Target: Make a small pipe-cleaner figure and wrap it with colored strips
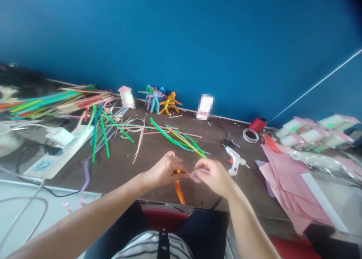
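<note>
My left hand (168, 169) is closed in a pinch at the front of the dark table. A fuzzy orange pipe cleaner (180, 193) hangs below its fingers, with a short orange end showing above them. My right hand (212, 174) is beside it, thumb and fingers pressed together, and the fingertips of both hands meet. What lies between the right fingertips is blurred and mostly hidden. Just behind the hands lie loose green pipe cleaners (164, 134) and a yellow one (188, 143).
A white glue gun (235, 160) and dark scissors (227, 140) lie to the right, before pink sheets (285, 187). At left are a power strip (60, 153) and a heap of coloured pipe cleaners (53, 102). Orange pipe-cleaner figures (171, 102) stand near the blue wall (181, 44).
</note>
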`<move>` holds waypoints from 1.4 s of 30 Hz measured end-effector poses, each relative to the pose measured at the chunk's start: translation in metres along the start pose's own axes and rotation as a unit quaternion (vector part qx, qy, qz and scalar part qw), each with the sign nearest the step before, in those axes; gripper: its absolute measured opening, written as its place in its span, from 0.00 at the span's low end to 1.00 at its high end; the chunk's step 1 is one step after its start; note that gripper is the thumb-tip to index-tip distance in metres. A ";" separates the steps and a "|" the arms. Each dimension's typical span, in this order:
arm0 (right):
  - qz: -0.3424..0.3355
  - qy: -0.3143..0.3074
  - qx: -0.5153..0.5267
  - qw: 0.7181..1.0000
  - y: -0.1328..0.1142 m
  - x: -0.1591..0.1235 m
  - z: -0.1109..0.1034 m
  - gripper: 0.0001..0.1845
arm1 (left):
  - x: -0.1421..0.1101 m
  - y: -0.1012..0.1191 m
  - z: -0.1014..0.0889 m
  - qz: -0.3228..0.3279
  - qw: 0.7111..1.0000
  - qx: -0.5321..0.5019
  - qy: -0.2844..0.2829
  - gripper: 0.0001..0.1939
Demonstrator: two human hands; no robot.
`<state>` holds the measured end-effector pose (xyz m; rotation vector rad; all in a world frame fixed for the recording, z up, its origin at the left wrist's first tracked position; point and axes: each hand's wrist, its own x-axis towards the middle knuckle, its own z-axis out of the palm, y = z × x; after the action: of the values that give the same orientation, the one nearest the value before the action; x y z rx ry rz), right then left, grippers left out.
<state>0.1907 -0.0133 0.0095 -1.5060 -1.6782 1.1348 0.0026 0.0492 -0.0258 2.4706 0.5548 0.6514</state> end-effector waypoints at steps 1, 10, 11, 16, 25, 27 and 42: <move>0.005 -0.025 0.068 0.997 0.003 0.003 -0.002 0.05 | 0.000 0.000 -0.001 0.002 0.999 -0.042 -0.003 0.08; 0.053 0.018 0.332 0.941 0.036 0.016 0.035 0.14 | -0.001 0.004 0.014 -0.109 0.928 -0.321 0.156 0.12; 0.047 0.038 0.342 0.938 0.037 0.016 0.043 0.15 | -0.001 0.004 0.017 -0.122 0.924 -0.320 0.172 0.12; 0.046 0.117 0.344 0.931 0.039 0.013 0.071 0.19 | -0.002 0.001 0.023 -0.143 0.953 -0.187 0.189 0.09; 0.078 0.219 0.276 0.933 0.036 0.011 0.067 0.17 | 0.001 0.012 0.020 -0.209 0.940 -0.241 0.120 0.12; 0.074 0.228 0.292 0.926 0.034 0.010 0.066 0.17 | 0.003 0.010 0.022 -0.227 0.921 -0.293 0.116 0.12; 0.019 0.110 0.022 0.994 0.029 -0.006 0.060 0.13 | 0.000 0.010 0.023 -0.096 0.977 0.154 0.112 0.12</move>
<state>0.1529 -0.0312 -0.0426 -1.5785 -1.4733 0.9798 0.0174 0.0331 -0.0376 2.5944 1.0370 0.8235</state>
